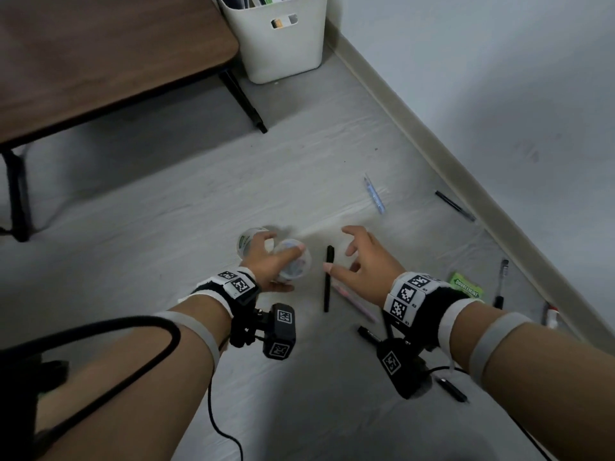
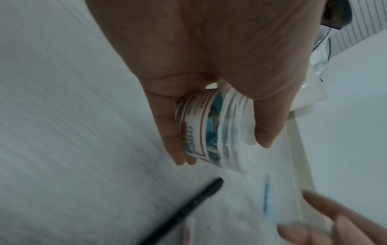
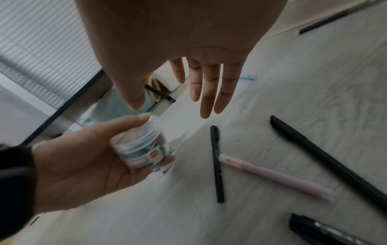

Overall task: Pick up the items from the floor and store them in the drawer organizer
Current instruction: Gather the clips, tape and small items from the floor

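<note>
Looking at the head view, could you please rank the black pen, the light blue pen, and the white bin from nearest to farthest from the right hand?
Measured from the right hand:
1. The black pen, on the floor just left of the fingers.
2. The light blue pen, farther out on the floor, toward the wall.
3. The white bin, far off beside the table leg.

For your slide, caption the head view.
Left hand grips a clear jar; open right hand hovers over pens.

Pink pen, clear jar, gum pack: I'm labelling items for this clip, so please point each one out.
pink pen [image 3: 278, 179]: right wrist view, middle of its barrel.
clear jar [image 2: 201, 132]: left wrist view, its printed label, between the left hand's [image 2: 211, 66] fingers.
gum pack [image 1: 466, 289]: head view, green top face.
</note>
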Motion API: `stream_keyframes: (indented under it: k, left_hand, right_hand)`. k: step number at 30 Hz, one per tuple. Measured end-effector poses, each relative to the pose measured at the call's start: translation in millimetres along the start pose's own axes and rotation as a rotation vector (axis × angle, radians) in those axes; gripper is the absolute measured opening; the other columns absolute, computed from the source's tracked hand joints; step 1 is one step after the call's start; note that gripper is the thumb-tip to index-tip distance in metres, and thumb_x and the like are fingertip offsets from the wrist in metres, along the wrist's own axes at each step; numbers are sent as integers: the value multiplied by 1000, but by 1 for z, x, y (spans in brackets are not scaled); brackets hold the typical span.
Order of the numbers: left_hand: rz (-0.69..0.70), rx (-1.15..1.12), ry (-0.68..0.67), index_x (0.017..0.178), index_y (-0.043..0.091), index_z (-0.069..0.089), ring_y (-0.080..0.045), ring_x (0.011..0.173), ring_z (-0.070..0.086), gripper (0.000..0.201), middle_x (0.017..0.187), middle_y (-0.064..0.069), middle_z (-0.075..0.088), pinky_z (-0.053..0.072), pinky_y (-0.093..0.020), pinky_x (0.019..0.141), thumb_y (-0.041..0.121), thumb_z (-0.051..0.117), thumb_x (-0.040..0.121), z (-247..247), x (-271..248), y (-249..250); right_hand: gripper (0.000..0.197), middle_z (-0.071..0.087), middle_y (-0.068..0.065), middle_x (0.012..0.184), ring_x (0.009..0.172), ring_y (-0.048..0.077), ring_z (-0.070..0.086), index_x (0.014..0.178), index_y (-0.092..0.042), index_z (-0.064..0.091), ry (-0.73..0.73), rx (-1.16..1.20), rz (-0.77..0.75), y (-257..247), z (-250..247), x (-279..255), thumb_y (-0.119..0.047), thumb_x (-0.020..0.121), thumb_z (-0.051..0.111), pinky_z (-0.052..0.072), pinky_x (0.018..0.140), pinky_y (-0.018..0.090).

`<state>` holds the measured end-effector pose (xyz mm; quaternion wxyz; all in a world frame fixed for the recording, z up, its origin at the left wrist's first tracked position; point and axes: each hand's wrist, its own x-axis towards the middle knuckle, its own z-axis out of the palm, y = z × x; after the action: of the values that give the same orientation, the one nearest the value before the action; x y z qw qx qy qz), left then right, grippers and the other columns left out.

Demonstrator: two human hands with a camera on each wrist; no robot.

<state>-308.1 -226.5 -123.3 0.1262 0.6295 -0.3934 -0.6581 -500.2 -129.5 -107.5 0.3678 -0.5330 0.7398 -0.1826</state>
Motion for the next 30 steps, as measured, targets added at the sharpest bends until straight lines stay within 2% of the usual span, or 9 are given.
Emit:
stream_keyframes:
  k: [4,7,11,14,17,19,22,25,30]
  left_hand:
    - [-108,137,-37,132,30,40,-40,86,72,95,119,-16,63,60,-58,68,43,92,53,-22,-1,-17]
    - [-133,238,-28,139,41,28,-42,85,72,118,122,-16,60,60,-56,65,52,92,41,-17,9,-29]
    - [-141,103,-21,126,10,55,-40,82,73,81,112,-21,68,61,-54,66,45,88,61,-3,13,-20]
    - [-44,51,-11,116,9,60,-40,85,73,56,108,-20,69,61,-54,68,37,84,74,16,9,-1]
    - [5,-20,-93,117,14,58,-39,92,72,51,115,-16,68,61,-49,67,34,82,77,49,4,15]
    - [17,-54,-176,119,17,56,-37,95,72,48,116,-12,68,60,-43,65,33,79,81,74,-1,22]
    - [-8,-56,-301,120,15,58,-29,81,70,39,104,-10,69,61,-40,63,30,73,88,102,-10,27]
    - [-56,-30,-373,119,15,61,-24,72,70,38,98,-9,70,59,-36,61,31,73,87,119,-15,23]
    - [-83,-3,-378,123,17,60,-26,80,70,44,106,-9,71,58,-36,64,33,75,85,122,-21,18]
  right_hand:
    - [72,50,2,117,88,17,62,146,-25,24,-5,36,109,23,1,1,-47,89,61,53,87,37]
    - [70,53,3,114,93,20,61,146,-24,25,7,-6,180,44,0,-2,-45,89,60,52,88,38]
    - [67,52,7,121,104,24,57,146,-21,26,-53,-173,223,71,-4,-21,-42,91,58,50,92,39]
    - [64,45,9,135,122,29,46,144,-20,30,-88,-397,243,92,-14,-42,-38,89,58,45,99,41]
    - [69,34,11,143,132,33,35,143,-20,30,-25,-563,389,118,-33,-63,-38,84,60,41,103,46]
    - [83,19,14,155,143,35,20,149,-22,20,-13,-609,493,140,-44,-76,-43,81,64,34,110,49]
    - [103,-4,13,163,151,34,1,154,-30,0,-68,-576,563,169,-53,-84,-56,79,66,26,116,54]
    - [111,4,11,162,149,36,11,153,-33,-2,-119,-512,571,182,-56,-76,-57,74,72,32,112,54]
    - [105,28,14,145,131,40,33,147,-23,16,-126,-566,562,175,-53,-52,-52,69,79,46,99,53]
